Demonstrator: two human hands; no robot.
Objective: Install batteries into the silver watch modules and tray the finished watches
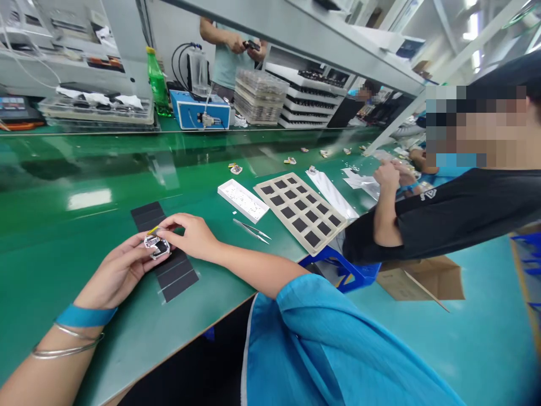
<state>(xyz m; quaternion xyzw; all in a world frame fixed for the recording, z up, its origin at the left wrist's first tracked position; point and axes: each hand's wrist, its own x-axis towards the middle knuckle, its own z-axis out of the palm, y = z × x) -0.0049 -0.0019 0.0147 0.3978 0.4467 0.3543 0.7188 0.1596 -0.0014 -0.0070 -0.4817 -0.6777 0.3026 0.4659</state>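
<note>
My left hand (116,270) is closed around a small silver and black metal part (156,247), held just above the green table (84,186). My right hand (191,235) pinches the same part from the right, fingertips pressed on its top. Under both hands lies a long sheet of dark rectangular strips (169,270). A blue band and thin bangles circle my left wrist.
Tweezers (252,230), a white tray (242,199) and a beige tray of dark square pads (301,211) lie to the right. A co-worker in a black shirt (443,214) sits at right. Another person stands at the back. A blue machine (200,110) and green bottle (156,82) stand behind.
</note>
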